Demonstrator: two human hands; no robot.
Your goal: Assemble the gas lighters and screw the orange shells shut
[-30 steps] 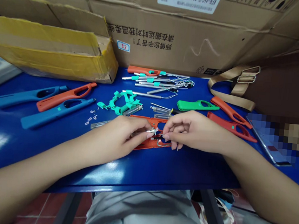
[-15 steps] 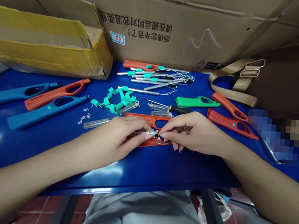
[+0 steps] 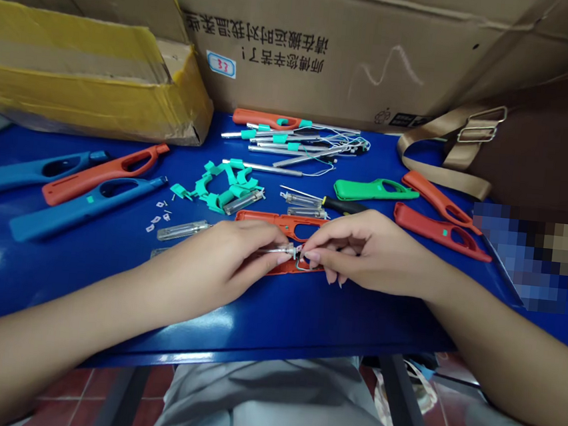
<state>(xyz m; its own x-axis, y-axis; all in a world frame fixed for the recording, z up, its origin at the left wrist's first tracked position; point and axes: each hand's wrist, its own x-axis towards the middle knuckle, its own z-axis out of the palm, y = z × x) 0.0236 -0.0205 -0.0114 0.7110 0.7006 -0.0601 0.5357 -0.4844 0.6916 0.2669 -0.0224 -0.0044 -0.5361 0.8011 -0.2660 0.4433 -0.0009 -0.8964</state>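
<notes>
My left hand pinches a clear gas tube with a metal end, held just above an orange lighter shell lying on the blue table. My right hand meets it from the right, thumb and forefinger pinched on a small metal part at the tube's tip. Both hands are closed in a pinch and nearly touch. The shell's lower half is hidden under my fingers.
Blue and orange shells lie at the left, red ones and a green one at the right. Teal clips, metal rods with wires, spare clear tubes and a screwdriver lie behind. Cardboard boxes line the back.
My hands have stayed together over the orange shell, with the right fingers closing onto the tube's tip. The camera tilted down slightly, so everything sits a little higher and further left.
</notes>
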